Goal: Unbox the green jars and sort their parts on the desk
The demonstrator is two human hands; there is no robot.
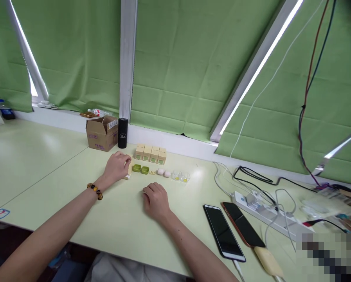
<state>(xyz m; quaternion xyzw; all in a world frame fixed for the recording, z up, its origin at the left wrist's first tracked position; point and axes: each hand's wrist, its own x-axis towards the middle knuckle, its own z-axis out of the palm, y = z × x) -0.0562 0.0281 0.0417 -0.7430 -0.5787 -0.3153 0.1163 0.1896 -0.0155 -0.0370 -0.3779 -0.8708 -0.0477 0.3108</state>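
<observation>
My left hand (116,167), with a beaded bracelet at the wrist, is closed at the fingertips on a small beige card piece (129,172) at the left end of a row of small items; the hand partly hides it. My right hand (156,199) rests lower on the table with its fingers curled in; whatever is inside, if anything, is hidden. Between and beyond the hands lie two green square trays (141,169), tiny yellowish pieces (152,172), two pale pink rounded pieces (163,172) and two clear cups (180,177) with yellow spots. Behind them stand several small kraft boxes (150,154).
An open cardboard box (101,135) and a black cylinder (122,134) stand at the back left. Two phones (224,233) (242,223) lie on the right, beside a white power strip (263,213) with tangled cables. Green curtains (175,70) hang behind the table.
</observation>
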